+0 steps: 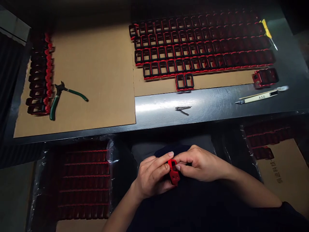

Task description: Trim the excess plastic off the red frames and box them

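Over my lap, my left hand [152, 175] is closed around a small red plastic frame [174, 176] with an opening near its top. My right hand [199, 162] pinches the same frame from the right, with thumb and forefinger at its opening. Whether a smaller piece sits between those fingertips is hidden. Just beyond my hands, on the metal table, lies a small group of thin dark metal pieces [182, 110]. Two black-and-red frames [184, 82] stand side by side at the near edge of the cardboard.
Several rows of similar frames [178, 51] stand on cardboard, with another column [38, 83] at left. Green-handled cutters [56, 98], a craft knife [258, 97], a cotton swab [281, 88] and a yellow-handled tool [267, 30] lie around. Plastic-lined boxes [111, 170] of frames flank me.
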{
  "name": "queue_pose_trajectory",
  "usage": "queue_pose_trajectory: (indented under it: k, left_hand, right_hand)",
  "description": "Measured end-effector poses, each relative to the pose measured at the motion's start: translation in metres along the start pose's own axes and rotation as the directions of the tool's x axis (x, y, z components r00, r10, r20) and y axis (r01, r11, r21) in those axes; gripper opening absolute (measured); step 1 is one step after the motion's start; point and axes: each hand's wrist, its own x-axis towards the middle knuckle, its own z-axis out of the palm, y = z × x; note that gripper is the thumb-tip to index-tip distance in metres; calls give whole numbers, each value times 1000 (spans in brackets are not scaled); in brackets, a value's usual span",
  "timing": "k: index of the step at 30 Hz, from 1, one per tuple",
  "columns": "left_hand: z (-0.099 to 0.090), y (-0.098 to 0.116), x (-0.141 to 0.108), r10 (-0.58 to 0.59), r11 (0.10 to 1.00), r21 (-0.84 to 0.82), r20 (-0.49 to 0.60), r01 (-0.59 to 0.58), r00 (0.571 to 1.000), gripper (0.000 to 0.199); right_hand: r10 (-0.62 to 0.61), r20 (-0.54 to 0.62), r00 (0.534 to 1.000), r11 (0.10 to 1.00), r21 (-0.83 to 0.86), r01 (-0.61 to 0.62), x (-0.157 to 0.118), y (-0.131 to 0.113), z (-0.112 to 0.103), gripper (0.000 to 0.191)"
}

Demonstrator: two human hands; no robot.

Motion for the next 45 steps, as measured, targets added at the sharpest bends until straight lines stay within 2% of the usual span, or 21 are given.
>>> queue_pose_trajectory:
  k: [6,11,15,17,20,22,24,28,33,38,41,45]
  left_hand:
    - [1,0,0,-21,999,-27,-4,20,1000,54]
    - [1,-2,-1,-23,999,-36,7,23,1000,54]
    - [3,-3,-3,-61,992,-110,-18,59,998,62]
    - [6,-2,-6,-135,972,-201,-66,119,989,70]
    - [14,1,-11,-341,870,-408,-90,277,936,71]
    - [20,2,-15,-462,755,-538,-34,373,886,72]
    - [24,1,-18,-514,675,-604,27,424,857,81]
    - [27,-2,-22,-485,654,-638,59,406,873,86]
    - [28,-1,-22,-500,624,-663,69,414,863,81]
    - [28,2,-19,-492,576,-710,95,405,865,77]
    - [28,2,-19,-494,557,-727,98,401,864,76]
    - [28,1,-21,-488,587,-699,96,408,867,78]
  right_hand:
    - [-26,40,999,995,95,22,-3,2,-4,27]
    - [39,-26,999,995,91,-37,2,-1,0,19]
    - [46,35,998,994,97,-49,0,4,-4,28]
    - [111,1,994,982,157,-110,-4,11,-7,36]
    - [256,-135,957,931,303,-206,-8,22,-5,32]
    - [287,-120,950,885,412,-216,-8,28,1,33]
    - [261,-34,965,840,500,-210,-6,31,9,31]
    - [173,88,981,758,624,-190,0,31,21,31]
    - [177,39,983,793,586,-166,3,30,21,32]
    - [179,-25,984,781,612,-127,3,31,21,36]
    - [213,-19,977,752,641,-151,1,34,24,25]
    - [218,18,976,709,684,-171,-3,36,25,30]
